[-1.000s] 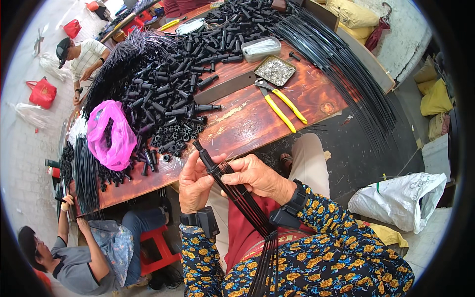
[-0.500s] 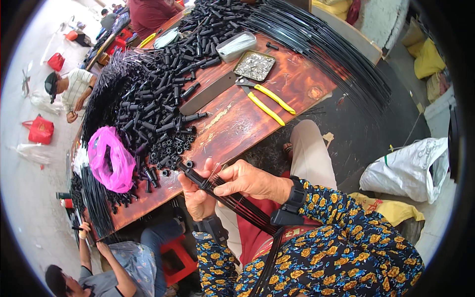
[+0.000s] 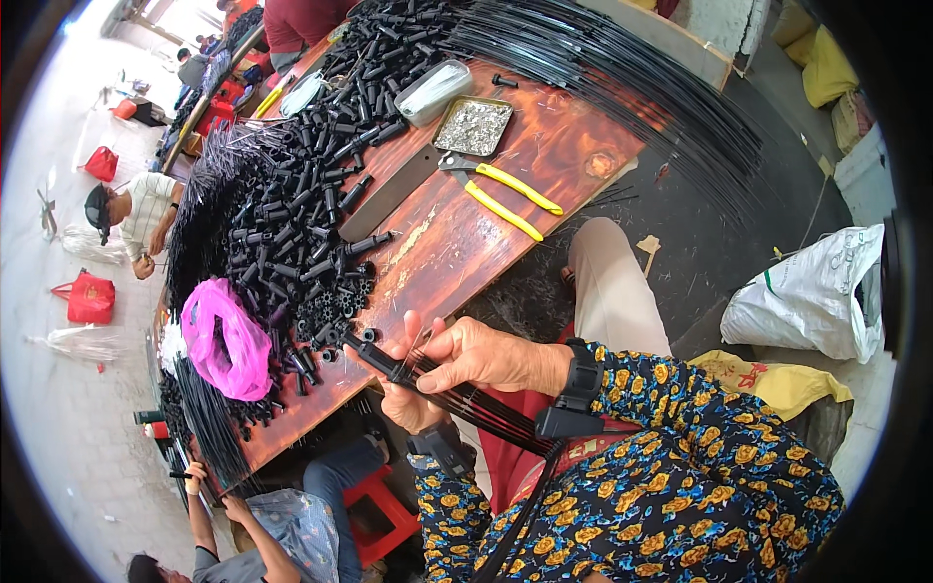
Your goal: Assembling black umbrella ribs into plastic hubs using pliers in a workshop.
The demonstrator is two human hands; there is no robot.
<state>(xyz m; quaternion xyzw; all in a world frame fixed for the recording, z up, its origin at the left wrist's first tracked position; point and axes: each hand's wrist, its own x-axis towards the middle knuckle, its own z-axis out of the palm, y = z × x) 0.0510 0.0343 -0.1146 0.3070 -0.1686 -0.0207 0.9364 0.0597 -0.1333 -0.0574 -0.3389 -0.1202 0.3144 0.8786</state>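
Observation:
My left hand is closed around a black tubular fitting from below, its fingertips showing behind it. Thin black rods fan out from the fitting and run down toward my lap. Over the fitting's rod end, my right hand is closed in a pinch, thumb against forefinger. A fine wire sticks up by its fingertips, and the pinch seems to be on it. Exactly where the wire meets the fitting is hidden by my fingers.
On the wooden table lie a heap of black tubular parts, yellow-handled pliers, a tray of small metal bits, a clear box, long black rods and a pink bag. A co-worker sits at lower left.
The view has shifted slightly, so the table appears farther left. The fitting and rods lie a little flatter in the picture. Both hands keep their hold.

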